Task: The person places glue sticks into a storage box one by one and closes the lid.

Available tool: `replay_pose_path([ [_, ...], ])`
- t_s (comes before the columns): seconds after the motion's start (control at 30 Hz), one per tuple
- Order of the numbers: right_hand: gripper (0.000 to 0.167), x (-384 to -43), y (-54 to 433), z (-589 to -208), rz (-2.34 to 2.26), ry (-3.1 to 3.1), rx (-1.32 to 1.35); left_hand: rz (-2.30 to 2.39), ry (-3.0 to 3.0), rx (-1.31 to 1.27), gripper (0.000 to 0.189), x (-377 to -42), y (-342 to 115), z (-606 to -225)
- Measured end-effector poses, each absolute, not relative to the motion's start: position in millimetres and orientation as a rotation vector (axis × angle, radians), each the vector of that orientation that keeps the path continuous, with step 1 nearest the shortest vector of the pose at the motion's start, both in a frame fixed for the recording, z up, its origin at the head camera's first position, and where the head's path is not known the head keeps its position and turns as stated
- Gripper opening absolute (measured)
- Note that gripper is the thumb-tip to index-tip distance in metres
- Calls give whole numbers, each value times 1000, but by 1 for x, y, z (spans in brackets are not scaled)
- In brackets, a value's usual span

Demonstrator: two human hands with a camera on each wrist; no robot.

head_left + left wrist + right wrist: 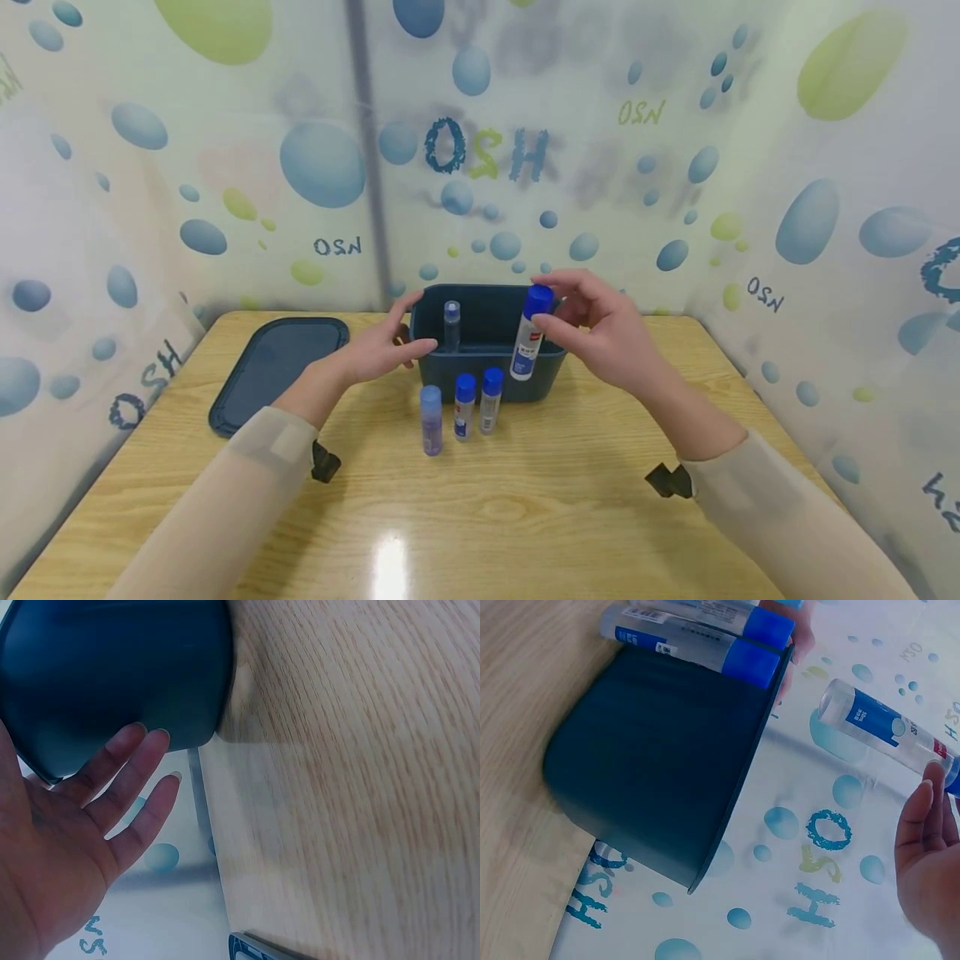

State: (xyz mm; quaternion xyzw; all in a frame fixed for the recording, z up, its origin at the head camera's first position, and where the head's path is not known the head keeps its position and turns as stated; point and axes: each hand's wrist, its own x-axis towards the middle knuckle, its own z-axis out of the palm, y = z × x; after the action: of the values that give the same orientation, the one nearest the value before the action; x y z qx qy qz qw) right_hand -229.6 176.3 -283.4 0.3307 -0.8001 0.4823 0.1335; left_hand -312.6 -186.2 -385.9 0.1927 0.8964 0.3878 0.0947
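In the head view my right hand [600,333] pinches a clear glue bottle [527,346] near its blue cap, tilted, in front of the dark blue bin's right part. The right wrist view shows this glue bottle [889,727] raised above rim level, with fingertips at its cap end. My left hand [378,343] is at the left end of the bin [480,367], thumb at the near rim. Its fingers [124,780] lie fairly straight along the outer wall in the left wrist view. Inside the bin, at the left, stands another bottle [452,325].
Before the bin stand three bottles: a bluish one with a lighter cap [431,421] and two blue-capped glue bottles, one in the middle [464,408] and one at right [491,402]. A dark blue lid [273,367] lies on the wooden table [525,517] at left. Printed curtains surround it.
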Motion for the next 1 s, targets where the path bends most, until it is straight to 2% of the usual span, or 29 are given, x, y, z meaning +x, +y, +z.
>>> replay_pose_path([
  [0.43,46,-276,156,-280,1426,-2387,783,1169,2658,592,99,-313,-186,-386],
  [1.0,43,-330,129,-319,1441,-2611,610,1176,2658,599,99,-315,-186,-389],
])
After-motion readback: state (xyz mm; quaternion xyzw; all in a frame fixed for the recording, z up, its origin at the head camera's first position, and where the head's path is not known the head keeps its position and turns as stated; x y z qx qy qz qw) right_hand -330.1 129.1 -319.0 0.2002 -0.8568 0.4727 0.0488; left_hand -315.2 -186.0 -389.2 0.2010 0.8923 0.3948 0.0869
